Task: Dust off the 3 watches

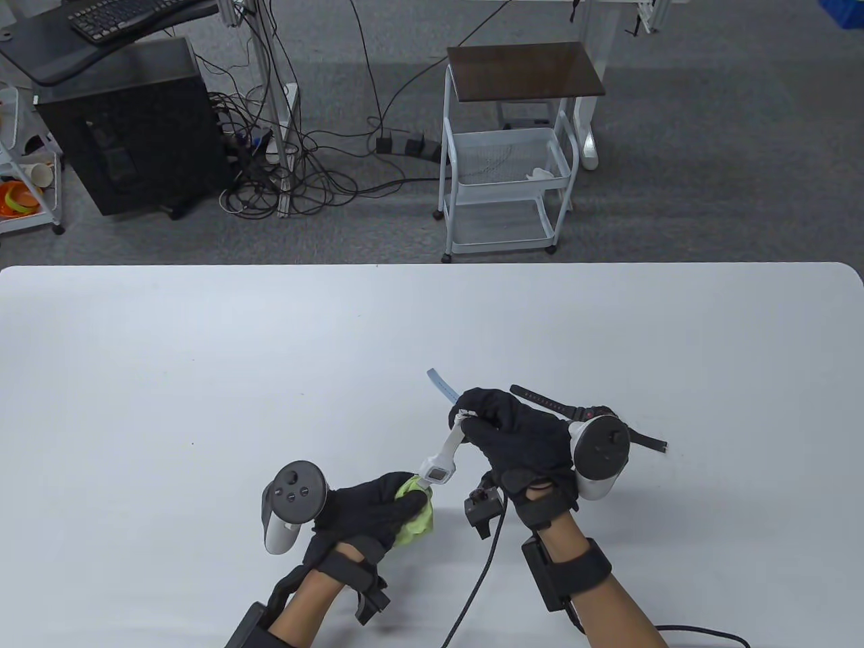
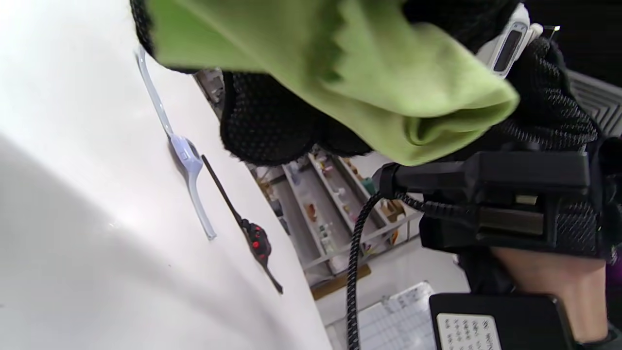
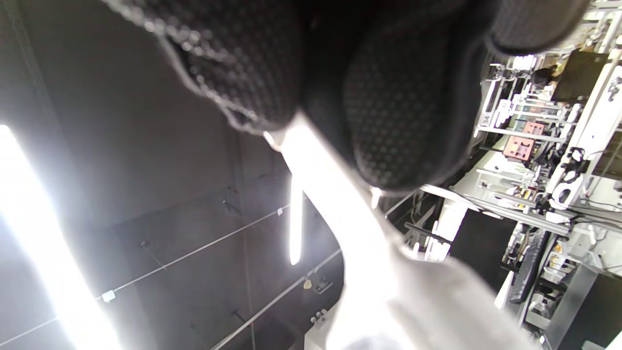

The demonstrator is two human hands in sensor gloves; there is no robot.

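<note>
The right grip (image 1: 516, 432) pinches the white watch (image 1: 442, 466) strap, the left grip (image 1: 368, 506) clutches the green cloth (image 1: 415, 513); no writing legible.

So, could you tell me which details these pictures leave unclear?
- Light blue watch, table view: mostly hidden behind the right hand.
- White watch face: too small to read; blurred in the right wrist view.
- Green cloth: the left hand covers part of it.
</note>
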